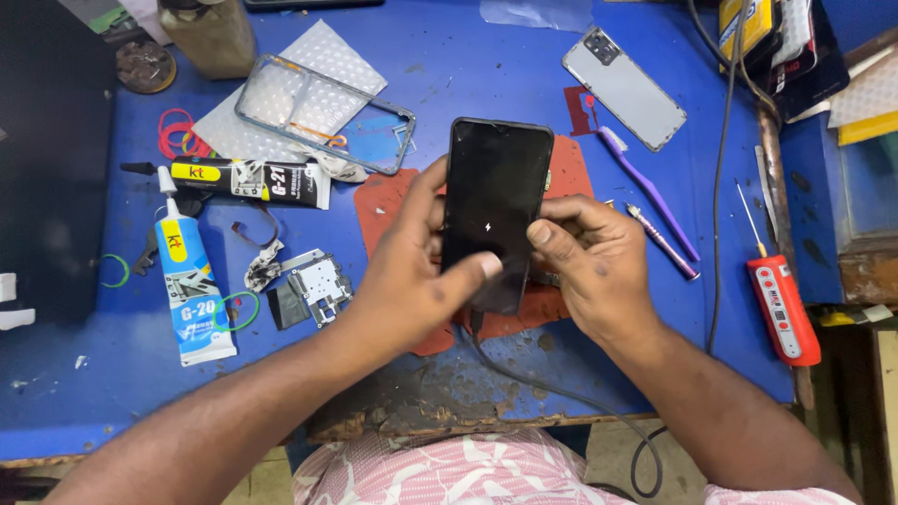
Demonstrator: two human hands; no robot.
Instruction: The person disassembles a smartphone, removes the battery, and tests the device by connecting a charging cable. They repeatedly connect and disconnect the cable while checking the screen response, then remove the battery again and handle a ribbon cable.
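A lap in pink and white patterned cloth (pixel 458 472) sits closest, at the bottom edge, with both forearms reaching up from it over the worn near edge of the blue table (pixel 524 56). The left hand (pixel 412 271) grasps a black phone (pixel 494 210) along its left side, its thumb pressed across the lower part of the dark screen, where a small white charging mark glows. The right hand (pixel 589 262) grips the phone's right edge, fingers curled round it. The phone is held just above a red mat (pixel 388 210) near the table's middle, and a black cable (pixel 552 388) runs from its lower end toward the lap.

Left of the hands lie a small circuit board (pixel 320 285), a white and blue glue tube (pixel 192 285) and a black glue tube (pixel 257 180). A clear phone frame (pixel 323 112) rests behind them. To the right lie a grey phone back cover (pixel 624 87), a purple toothbrush (pixel 650 192), a thin screwdriver (pixel 662 241) and a red tester tool (pixel 784 307).
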